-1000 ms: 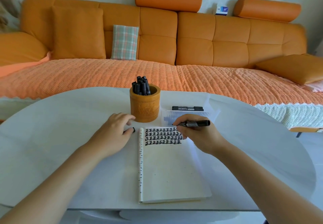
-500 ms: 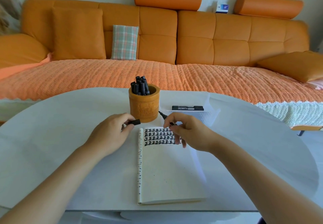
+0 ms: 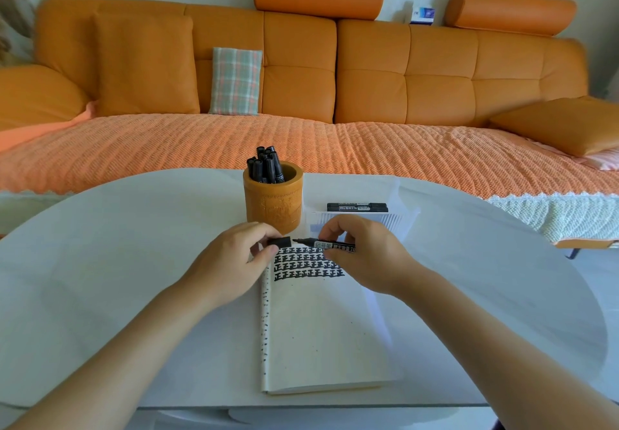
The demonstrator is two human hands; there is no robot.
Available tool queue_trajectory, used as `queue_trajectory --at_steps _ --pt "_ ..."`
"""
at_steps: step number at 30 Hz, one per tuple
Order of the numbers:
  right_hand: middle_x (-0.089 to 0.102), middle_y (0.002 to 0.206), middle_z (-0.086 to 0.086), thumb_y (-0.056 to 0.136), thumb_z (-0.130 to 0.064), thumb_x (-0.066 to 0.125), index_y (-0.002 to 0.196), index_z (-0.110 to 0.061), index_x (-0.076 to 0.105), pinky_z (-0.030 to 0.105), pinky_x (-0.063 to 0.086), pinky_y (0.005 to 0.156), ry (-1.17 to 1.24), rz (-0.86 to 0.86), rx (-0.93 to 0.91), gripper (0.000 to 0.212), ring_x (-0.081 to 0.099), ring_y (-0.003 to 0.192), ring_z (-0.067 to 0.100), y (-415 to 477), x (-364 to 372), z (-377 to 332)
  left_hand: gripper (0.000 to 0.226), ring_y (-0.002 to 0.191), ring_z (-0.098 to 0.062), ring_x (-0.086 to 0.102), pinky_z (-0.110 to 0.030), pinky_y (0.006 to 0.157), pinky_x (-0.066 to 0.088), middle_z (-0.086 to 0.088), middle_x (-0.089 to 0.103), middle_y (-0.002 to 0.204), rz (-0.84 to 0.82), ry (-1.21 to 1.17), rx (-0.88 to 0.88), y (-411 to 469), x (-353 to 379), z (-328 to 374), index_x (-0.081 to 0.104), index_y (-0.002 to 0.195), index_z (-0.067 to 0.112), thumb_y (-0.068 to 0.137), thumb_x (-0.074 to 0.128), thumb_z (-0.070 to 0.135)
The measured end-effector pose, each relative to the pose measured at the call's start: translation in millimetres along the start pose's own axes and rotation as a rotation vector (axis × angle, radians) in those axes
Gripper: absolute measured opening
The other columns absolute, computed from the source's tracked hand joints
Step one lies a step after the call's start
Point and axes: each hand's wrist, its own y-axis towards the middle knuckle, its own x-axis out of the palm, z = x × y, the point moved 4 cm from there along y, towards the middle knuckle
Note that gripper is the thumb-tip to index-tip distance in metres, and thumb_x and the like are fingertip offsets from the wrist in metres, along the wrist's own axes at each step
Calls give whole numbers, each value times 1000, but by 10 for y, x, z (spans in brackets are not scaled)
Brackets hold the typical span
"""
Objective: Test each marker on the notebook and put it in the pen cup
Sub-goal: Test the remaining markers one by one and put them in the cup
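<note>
A white notebook (image 3: 318, 335) lies open on the table, with rows of black marks across its top. My right hand (image 3: 361, 255) holds a black marker (image 3: 330, 245) level above those marks, its bare tip pointing left. My left hand (image 3: 234, 262) pinches the marker's black cap (image 3: 279, 242), whose opening faces the tip a small gap away. Behind the hands stands an orange-brown pen cup (image 3: 273, 201) holding several black markers. More black markers (image 3: 356, 207) lie on a clear plastic tray (image 3: 395, 220) to the right of the cup.
The white oval table (image 3: 117, 255) spreads wide on both sides of the notebook. Beyond its far edge runs an orange sofa (image 3: 301, 94) with cushions and a quilted cover. A small box (image 3: 422, 15) sits on the sofa back.
My right hand lifted the marker off the page and turned it level with the tip to the left. My left hand raised the cap off the table and brought it up to the tip.
</note>
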Motion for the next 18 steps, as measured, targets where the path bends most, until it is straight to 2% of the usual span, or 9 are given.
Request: queue_trajectory --at_steps 2,6,9,12,15,18 --pt "53 75 -46 86 -27 68 90 -42 58 20 40 59 -29 -8 -14 19 55 65 -1 -7 12 -25 15 89 -3 55 -27 74 49 20 60 92 -12 -10 6 -6 27 26 65 105 30 94 59 23" --pt "56 74 -31 87 -27 68 93 -43 58 14 33 58 -75 -14 -47 20 54 68 -5 -12 32 -52 15 91 -2 54 -27 77 48 20 60 93 -36 -12 21 -11 53 43 65 105 31 94 59 25" --pt "56 81 -31 87 -27 67 101 -39 63 17 38 63 -98 -20 -97 18 54 71 -4 -22 64 -78 14 92 -2 55 -26 76 48 19 60 93 -76 5 59 -16 74 81 65 105 32 95 56 28" --pt "64 96 -19 90 -27 66 115 -30 67 21 45 68 -133 15 -214 26 53 75 2 -34 92 -94 14 91 -1 54 -22 74 45 18 60 92 -99 3 81 -1 72 113 66 105 29 96 55 28" --pt "64 91 -9 97 -32 54 113 -25 69 28 46 57 -260 75 -376 24 58 78 11 -73 129 -151 15 88 -2 55 -22 71 44 17 60 88 -103 -4 90 17 32 104 68 104 27 95 57 31" --pt "61 83 -6 100 -33 48 106 -22 69 29 38 48 -389 148 -477 24 56 74 17 -117 157 -228 31 83 -3 53 -22 67 42 15 56 78 -110 -3 122 19 -24 105 71 102 25 91 50 45"
